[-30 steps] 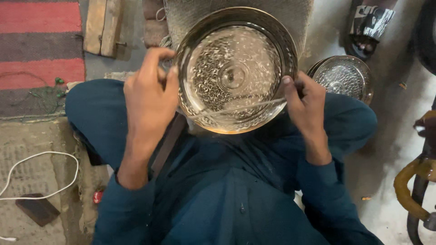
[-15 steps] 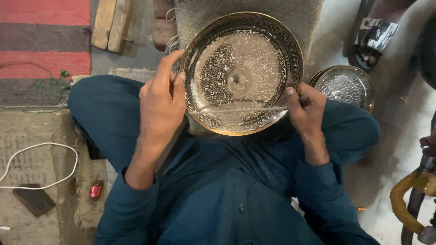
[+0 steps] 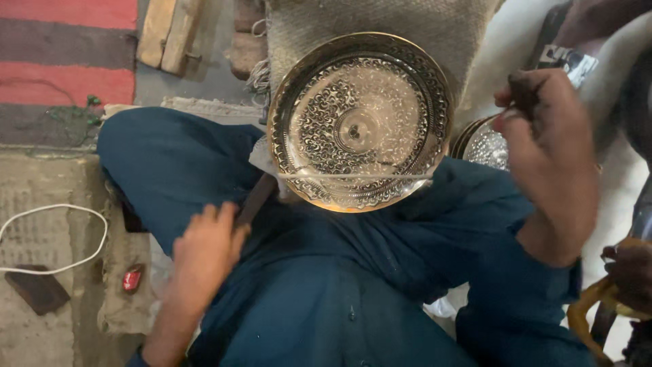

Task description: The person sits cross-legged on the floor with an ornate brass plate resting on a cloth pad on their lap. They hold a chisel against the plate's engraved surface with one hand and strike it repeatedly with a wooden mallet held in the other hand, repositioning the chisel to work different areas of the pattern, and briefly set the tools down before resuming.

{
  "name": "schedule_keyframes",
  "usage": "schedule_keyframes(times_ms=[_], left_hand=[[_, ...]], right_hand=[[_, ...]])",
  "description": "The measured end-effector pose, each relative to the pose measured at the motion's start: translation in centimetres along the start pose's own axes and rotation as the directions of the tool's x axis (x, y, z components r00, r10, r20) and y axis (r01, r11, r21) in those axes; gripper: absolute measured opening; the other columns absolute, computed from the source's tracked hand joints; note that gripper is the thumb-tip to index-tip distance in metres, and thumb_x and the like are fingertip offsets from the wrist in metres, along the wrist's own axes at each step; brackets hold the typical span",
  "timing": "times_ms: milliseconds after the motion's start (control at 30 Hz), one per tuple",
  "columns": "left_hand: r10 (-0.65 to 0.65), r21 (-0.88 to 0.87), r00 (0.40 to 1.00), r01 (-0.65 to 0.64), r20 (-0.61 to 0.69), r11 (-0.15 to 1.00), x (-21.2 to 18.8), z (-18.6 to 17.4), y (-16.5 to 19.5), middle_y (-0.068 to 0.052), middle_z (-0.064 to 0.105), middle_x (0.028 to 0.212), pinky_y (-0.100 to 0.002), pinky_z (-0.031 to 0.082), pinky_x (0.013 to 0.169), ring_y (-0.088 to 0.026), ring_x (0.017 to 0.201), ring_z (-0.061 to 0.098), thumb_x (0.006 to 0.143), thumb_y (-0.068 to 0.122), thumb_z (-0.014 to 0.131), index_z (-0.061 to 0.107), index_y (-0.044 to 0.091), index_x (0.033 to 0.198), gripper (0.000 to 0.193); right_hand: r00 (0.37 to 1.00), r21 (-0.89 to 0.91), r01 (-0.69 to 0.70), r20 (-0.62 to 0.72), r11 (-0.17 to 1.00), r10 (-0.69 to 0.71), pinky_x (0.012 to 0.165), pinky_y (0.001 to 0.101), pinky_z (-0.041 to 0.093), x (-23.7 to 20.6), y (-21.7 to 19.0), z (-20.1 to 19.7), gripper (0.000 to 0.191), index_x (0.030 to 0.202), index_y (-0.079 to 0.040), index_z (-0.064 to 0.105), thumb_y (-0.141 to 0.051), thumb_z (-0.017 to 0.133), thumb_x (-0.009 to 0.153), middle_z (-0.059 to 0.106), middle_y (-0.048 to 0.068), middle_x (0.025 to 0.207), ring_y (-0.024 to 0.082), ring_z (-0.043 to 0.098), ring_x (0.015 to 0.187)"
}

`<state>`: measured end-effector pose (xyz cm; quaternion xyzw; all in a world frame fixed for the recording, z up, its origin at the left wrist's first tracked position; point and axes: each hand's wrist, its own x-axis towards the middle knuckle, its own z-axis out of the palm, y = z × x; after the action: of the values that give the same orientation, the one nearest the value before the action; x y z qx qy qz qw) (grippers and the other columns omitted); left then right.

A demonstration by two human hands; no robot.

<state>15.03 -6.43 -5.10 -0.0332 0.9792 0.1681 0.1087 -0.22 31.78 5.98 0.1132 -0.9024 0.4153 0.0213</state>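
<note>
My left hand (image 3: 204,248) rests on my lap, its grip closed around the end of a dark tool handle (image 3: 255,199) that runs up toward the plate. My right hand (image 3: 547,146) is raised beside my knee, grip clenched on a small dark tool (image 3: 524,95). Past both, the engraved brass plate (image 3: 360,122) lies free of either hand on my legs against a woven mat (image 3: 380,24). A second plate (image 3: 483,144) peeks out behind my right wrist.

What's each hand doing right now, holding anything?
Left hand: closed on a dark tool handle beside the engraved metal plate.
Right hand: raised, fingers pinching a small dark object; blurred.
</note>
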Motion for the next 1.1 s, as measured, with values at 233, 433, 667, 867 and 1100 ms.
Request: schedule_keyframes(times_ms=[233, 433, 667, 867, 1100], left_hand=[[-0.072, -0.261, 0.983, 0.025, -0.172, 0.965, -2.2, 3.9, -2.5, -0.015, 0.067, 0.103, -0.043, 0.057, 0.073, -0.032, 0.092, 0.068, 0.099, 0.026, 0.067, 0.063, 0.006, 0.123, 0.031], [-0.428, -0.921, 0.881, 0.318, 0.2, 0.225, -2.2, 1.0, -3.0, -0.007, 0.064, 0.089, -0.03, 0.056, 0.055, -0.013, 0.066, 0.064, 0.101, 0.025, 0.051, 0.052, 0.01, 0.129, 0.032], [-0.462, -0.938, 0.863, -0.037, -0.205, 0.345, -2.0, 2.6, 1.5, -0.004, 0.062, 0.092, -0.027, 0.054, 0.065, -0.01, 0.071, 0.061, 0.094, 0.003, 0.065, 0.042, 0.004, 0.133, 0.045], [-0.44, -0.818, 0.879, 0.113, -0.182, 0.563, -1.5, 4.7, 1.9, -0.005, 0.062, 0.092, -0.028, 0.053, 0.073, -0.012, 0.08, 0.063, 0.096, 0.005, 0.071, 0.051, 0.002, 0.119, 0.031], [-0.308, -0.79, 0.917, -0.014, -0.254, 0.612, -0.9, 3.5, 2.5, -0.005, 0.06, 0.1, -0.03, 0.054, 0.081, -0.013, 0.09, 0.061, 0.092, 0.0, 0.066, 0.048, 0.001, 0.127, 0.039]], right_hand=[[0.916, 0.209, 0.23, 0.283, 0.95, -0.284, 0.092, 0.0344, 0.065, 4.4, -2.7, 2.3, 0.018, 0.119, 0.006, 0.061, 0.008, 0.06, 0.102, 0.069, 0.018, 0.109, 0.023, 0.073, 0.102], [0.844, 0.618, -0.043, 0.442, 0.785, -0.303, 0.094, 0.0329, 0.068, 7.5, 0.4, 6.6, 0.023, 0.132, 0.002, 0.056, -0.001, 0.063, 0.11, 0.07, 0.012, 0.112, 0.018, 0.075, 0.103], [0.802, 0.5, 0.141, 0.448, 0.854, -0.395, 0.09, 0.0297, 0.065, 7.6, 0.7, 8.3, 0.035, 0.133, 0.002, 0.056, 0.004, 0.072, 0.101, 0.071, 0.01, 0.116, 0.016, 0.074, 0.106], [0.73, 0.412, 0.306, 0.477, 0.858, -0.49, 0.098, 0.0296, 0.065, 7.7, 0.5, 9.1, 0.029, 0.13, -0.001, 0.066, 0.002, 0.074, 0.102, 0.074, 0.009, 0.116, 0.015, 0.073, 0.109], [0.722, 0.257, 0.392, 0.509, 0.883, -0.468, 0.075, 0.0295, 0.062, 7.7, 0.8, 9.6, 0.028, 0.125, -0.001, 0.063, -0.006, 0.077, 0.1, 0.076, 0.008, 0.1, 0.015, 0.075, 0.088]])
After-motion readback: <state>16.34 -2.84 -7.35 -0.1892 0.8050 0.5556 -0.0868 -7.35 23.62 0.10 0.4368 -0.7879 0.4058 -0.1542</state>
